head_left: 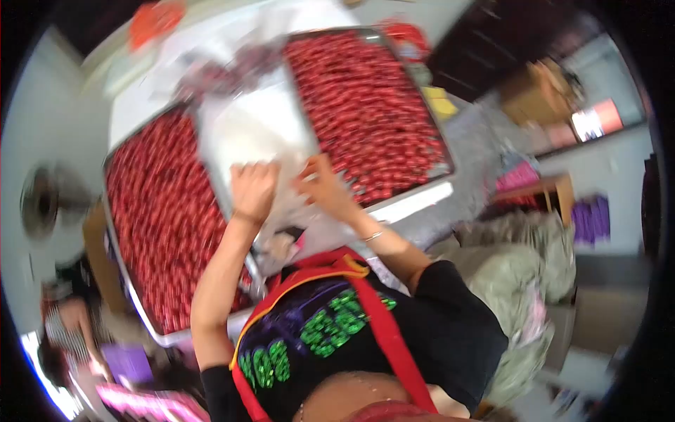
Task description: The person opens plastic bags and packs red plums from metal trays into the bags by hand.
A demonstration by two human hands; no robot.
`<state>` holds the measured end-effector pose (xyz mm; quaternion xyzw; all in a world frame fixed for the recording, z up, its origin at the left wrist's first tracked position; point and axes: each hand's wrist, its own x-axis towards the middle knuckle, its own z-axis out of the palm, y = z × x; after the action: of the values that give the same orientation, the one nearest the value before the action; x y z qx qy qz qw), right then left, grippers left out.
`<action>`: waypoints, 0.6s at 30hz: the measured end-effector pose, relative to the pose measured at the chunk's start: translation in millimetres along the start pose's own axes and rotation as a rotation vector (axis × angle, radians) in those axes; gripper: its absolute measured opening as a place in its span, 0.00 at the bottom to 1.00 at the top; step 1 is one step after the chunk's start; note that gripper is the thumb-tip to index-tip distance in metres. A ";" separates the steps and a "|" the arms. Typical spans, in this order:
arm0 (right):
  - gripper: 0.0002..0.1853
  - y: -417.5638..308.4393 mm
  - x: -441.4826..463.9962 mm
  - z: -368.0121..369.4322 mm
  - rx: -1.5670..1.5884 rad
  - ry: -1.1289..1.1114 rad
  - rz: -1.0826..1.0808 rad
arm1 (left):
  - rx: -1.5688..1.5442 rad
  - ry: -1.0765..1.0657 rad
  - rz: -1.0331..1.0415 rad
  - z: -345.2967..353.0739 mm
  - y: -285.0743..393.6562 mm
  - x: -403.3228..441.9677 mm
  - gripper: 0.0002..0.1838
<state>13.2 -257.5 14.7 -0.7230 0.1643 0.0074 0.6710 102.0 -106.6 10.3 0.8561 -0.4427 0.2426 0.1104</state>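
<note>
Two large trays hold rows of small red items, one tray (pixel 158 218) on the left and one tray (pixel 365 112) on the right. Between them, over a white surface (pixel 271 109), is a blurred clear plastic bag (pixel 281 165). My left hand (pixel 254 190) is closed at the bag's left side, its fingers curled; what it grips is too blurred to name. My right hand (pixel 323 188) is beside the near left corner of the right tray, fingers bent and apart at the bag's right side. Whether it holds anything is unclear.
Behind the bag lie plastic bags with dark red contents (pixel 228 74). Large grey-green sacks (pixel 506 267) stand at the right, with a cardboard box (pixel 538 95) farther back. A fan (pixel 46 200) is at the left. Another person (pixel 70 330) is at the lower left.
</note>
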 end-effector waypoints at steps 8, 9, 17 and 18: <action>0.34 5.0 -7.7 -19.4 0.273 -0.018 -0.033 | 0.109 -0.041 0.063 -4.5 2.5 3.3 0.11; 0.35 4.0 -8.3 -15.0 0.335 -0.148 0.008 | 0.057 -0.022 0.049 -3.8 -0.7 0.9 0.11; 0.45 -19.6 8.8 0.6 0.372 -0.129 -0.140 | -0.227 -0.101 -0.048 -78.9 5.1 -17.7 0.24; 0.41 -25.0 9.2 5.2 0.399 -0.164 -0.159 | -0.158 -0.049 -0.036 -74.8 0.0 -25.9 0.22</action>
<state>29.1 -253.4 36.2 -0.5837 0.0500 -0.0191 0.8102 65.6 -58.2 61.1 0.8582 -0.4477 0.1838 0.1711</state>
